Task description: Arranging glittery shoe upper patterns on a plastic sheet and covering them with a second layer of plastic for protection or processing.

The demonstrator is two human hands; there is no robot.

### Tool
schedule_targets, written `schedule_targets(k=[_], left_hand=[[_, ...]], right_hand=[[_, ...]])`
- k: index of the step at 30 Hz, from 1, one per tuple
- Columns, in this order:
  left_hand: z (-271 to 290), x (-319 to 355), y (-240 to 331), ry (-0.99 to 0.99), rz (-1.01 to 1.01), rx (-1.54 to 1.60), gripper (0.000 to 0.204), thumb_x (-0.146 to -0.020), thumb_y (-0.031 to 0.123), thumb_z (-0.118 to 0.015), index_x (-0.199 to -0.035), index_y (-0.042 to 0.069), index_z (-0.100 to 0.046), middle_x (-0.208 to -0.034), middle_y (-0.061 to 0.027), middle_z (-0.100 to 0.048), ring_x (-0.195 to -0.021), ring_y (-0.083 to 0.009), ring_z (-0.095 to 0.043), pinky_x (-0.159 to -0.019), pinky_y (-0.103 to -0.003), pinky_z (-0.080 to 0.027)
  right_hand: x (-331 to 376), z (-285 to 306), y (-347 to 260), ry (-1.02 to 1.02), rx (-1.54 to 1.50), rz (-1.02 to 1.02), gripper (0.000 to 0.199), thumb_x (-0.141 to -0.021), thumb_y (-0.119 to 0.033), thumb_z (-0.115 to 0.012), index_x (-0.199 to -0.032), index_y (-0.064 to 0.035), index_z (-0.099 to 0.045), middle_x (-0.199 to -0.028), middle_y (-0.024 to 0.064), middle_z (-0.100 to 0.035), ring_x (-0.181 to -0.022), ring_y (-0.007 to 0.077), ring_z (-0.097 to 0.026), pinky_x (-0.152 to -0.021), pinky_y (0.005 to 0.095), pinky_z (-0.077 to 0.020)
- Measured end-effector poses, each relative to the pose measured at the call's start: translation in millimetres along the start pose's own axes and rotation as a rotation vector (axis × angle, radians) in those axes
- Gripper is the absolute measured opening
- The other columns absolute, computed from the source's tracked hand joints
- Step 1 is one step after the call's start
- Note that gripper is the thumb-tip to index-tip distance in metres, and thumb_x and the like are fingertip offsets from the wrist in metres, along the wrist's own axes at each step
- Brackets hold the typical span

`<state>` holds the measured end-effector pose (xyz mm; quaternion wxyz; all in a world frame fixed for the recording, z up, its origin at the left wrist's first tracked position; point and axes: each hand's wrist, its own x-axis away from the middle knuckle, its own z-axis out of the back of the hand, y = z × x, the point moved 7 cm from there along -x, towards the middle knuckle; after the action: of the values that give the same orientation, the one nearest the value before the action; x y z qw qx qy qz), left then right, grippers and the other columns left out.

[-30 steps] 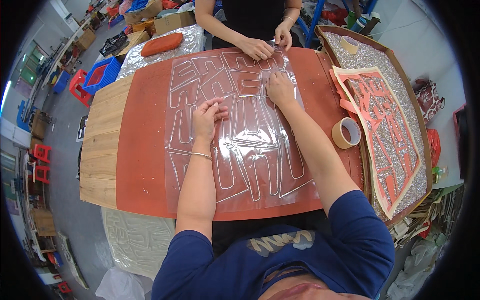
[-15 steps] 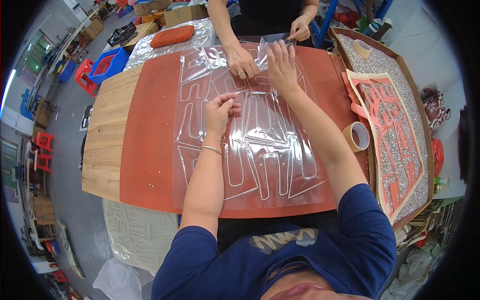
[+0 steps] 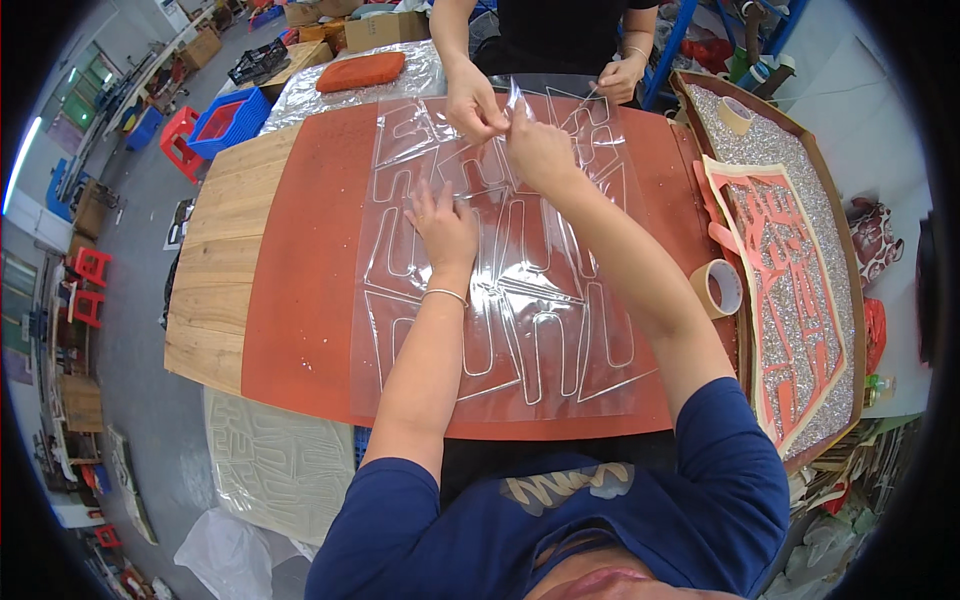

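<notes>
A clear plastic sheet (image 3: 455,385) with cut-out outlines of curved and angular shapes lies over a red board. My left hand (image 3: 446,232) rests flat on its middle left, fingers spread. Farther up, my right hand (image 3: 541,157) is closed, its fingertips at a raised, shiny fold of clear film (image 3: 516,100). A co-worker's hand (image 3: 474,106) meets my fingertips there from the left, fingers pinched together. The co-worker's other hand (image 3: 621,78) is by the far edge of the sheet, to the right.
The red board (image 3: 300,260) has a wooden section (image 3: 212,275) at its left. Tape rolls (image 3: 717,289) (image 3: 735,116) sit at the right, by a glittery tray (image 3: 790,155) bearing a pink cut-out template (image 3: 765,215). An orange-red pad (image 3: 360,72) lies at the back left.
My left hand has uncurled and come down flat on the sheet. My right hand has closed from spread fingers onto the film. The co-worker's left-side hand has lifted to my fingertips.
</notes>
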<state>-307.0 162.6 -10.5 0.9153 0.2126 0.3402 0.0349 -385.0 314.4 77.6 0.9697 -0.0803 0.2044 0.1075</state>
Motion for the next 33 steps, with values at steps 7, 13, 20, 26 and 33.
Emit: schedule_targets(k=[7, 13, 20, 26, 33], left_hand=[[-33, -54, 8, -0.441, -0.005, -0.265, 0.052, -0.090, 0.038, -0.049, -0.132, 0.008, -0.046, -0.122, -0.0250, -0.050, -0.120, -0.0435, -0.044, -0.100, -0.056, -0.034], [-97, -123, -31, -0.633, -0.004, -0.302, 0.057, -0.091, 0.039, -0.044, -0.141, 0.011, -0.038, -0.132, -0.0192, -0.045, -0.129, -0.0408, -0.036, -0.104, -0.060, -0.025], [-115, -132, -38, -0.551, -0.104, -0.278, 0.050, -0.094, 0.045, -0.032, -0.141, 0.031, -0.039, -0.153, -0.0091, -0.025, -0.138, -0.0433, -0.021, -0.110, -0.061, -0.011], [-112, -137, -33, -0.566, -0.086, -0.308, 0.052, -0.093, 0.048, -0.033, -0.142, 0.031, -0.037, -0.152, -0.0090, -0.027, -0.138, -0.0415, -0.024, -0.108, -0.062, -0.015], [-111, -146, -29, -0.573, -0.060, -0.357, 0.055, -0.091, 0.052, -0.036, -0.141, 0.029, -0.039, -0.149, -0.0110, -0.032, -0.134, -0.0369, -0.032, -0.104, -0.061, -0.022]], right_hand=[[23, -39, 32, -0.174, -0.123, -0.049, 0.047, -0.091, -0.020, -0.045, -0.138, -0.0193, -0.040, -0.101, 0.0252, -0.060, -0.090, 0.0416, -0.061, -0.076, 0.0527, -0.0458], [58, -85, 26, -0.121, 0.010, 0.010, 0.049, -0.093, -0.022, -0.044, -0.141, -0.0218, -0.037, -0.137, 0.0321, -0.037, -0.124, 0.0535, -0.037, -0.103, 0.0617, -0.0254], [52, -89, 27, -0.050, 0.049, -0.014, 0.049, -0.091, -0.022, -0.046, -0.139, -0.0212, -0.039, -0.137, 0.0322, -0.037, -0.125, 0.0541, -0.036, -0.105, 0.0617, -0.0240], [80, -69, -7, -0.053, -0.057, 0.065, 0.048, -0.087, -0.014, -0.049, -0.135, -0.0192, -0.045, -0.134, 0.0318, -0.041, -0.123, 0.0518, -0.039, -0.105, 0.0587, -0.0262], [118, -47, -23, -0.048, -0.112, 0.181, 0.049, -0.086, -0.012, -0.050, -0.135, -0.0162, -0.046, -0.133, 0.0321, -0.042, -0.122, 0.0510, -0.039, -0.105, 0.0566, -0.0264]])
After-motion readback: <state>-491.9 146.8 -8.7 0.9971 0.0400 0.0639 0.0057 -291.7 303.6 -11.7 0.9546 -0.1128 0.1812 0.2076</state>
